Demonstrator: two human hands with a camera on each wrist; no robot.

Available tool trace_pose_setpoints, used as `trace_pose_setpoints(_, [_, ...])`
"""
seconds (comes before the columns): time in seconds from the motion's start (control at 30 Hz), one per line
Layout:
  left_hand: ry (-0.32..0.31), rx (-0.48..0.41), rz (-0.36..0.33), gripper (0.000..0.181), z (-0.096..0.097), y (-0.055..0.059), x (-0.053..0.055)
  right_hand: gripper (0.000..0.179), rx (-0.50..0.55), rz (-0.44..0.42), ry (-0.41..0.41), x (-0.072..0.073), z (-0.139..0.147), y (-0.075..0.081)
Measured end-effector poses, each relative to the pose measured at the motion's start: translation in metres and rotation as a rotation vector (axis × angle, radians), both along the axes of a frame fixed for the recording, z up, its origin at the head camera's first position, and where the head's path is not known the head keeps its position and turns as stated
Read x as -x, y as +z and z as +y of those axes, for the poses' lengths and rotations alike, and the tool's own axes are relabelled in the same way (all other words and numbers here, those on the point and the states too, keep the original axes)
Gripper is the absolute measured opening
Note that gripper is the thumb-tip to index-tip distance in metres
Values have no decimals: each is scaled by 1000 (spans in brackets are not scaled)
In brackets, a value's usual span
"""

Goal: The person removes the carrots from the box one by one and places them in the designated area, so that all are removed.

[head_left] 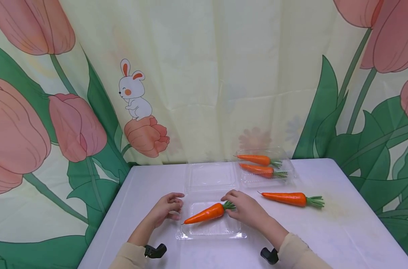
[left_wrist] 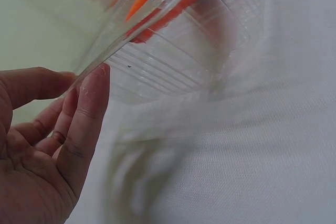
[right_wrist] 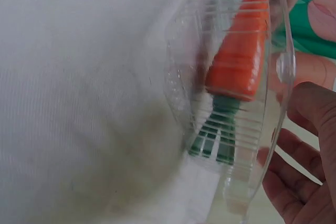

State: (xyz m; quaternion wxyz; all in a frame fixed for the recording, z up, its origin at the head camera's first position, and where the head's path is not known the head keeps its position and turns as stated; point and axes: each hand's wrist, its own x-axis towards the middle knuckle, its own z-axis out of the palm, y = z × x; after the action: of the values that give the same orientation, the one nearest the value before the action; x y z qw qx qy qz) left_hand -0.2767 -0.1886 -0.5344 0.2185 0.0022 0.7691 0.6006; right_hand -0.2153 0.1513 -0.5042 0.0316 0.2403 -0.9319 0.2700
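An orange carrot [head_left: 207, 214] with green tops lies in the base of a hinged clear plastic container [head_left: 220, 236], whose lid is folded back. In the left wrist view, my left hand [left_wrist: 52, 129] pinches the container's left rim between thumb and finger. My right hand [head_left: 245, 209] is at the right side, beside the carrot's green tops. In the right wrist view, its fingers [right_wrist: 286, 182] are loosely bent around the rim, apart from one another. Through the ribbed wall the green tops [right_wrist: 218, 129] look spread out, and I see no finger wrapped around them.
Behind on the right, another clear container [head_left: 291, 173] holds two carrots [head_left: 257, 170]. A loose carrot [head_left: 288, 198] lies on the white table [head_left: 345, 239] to the right. A printed curtain [head_left: 247, 82] hangs behind the table.
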Motion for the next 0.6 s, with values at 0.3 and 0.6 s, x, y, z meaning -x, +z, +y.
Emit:
trace_pose_setpoints(0.3, [2,2,4,48,1,0,0,34,-17,-11,31,1,-9,-7])
trace_pose_setpoints(0.6, [7,3,9,50,1,0,-1,34,-52,-27,50,2,-18,-8])
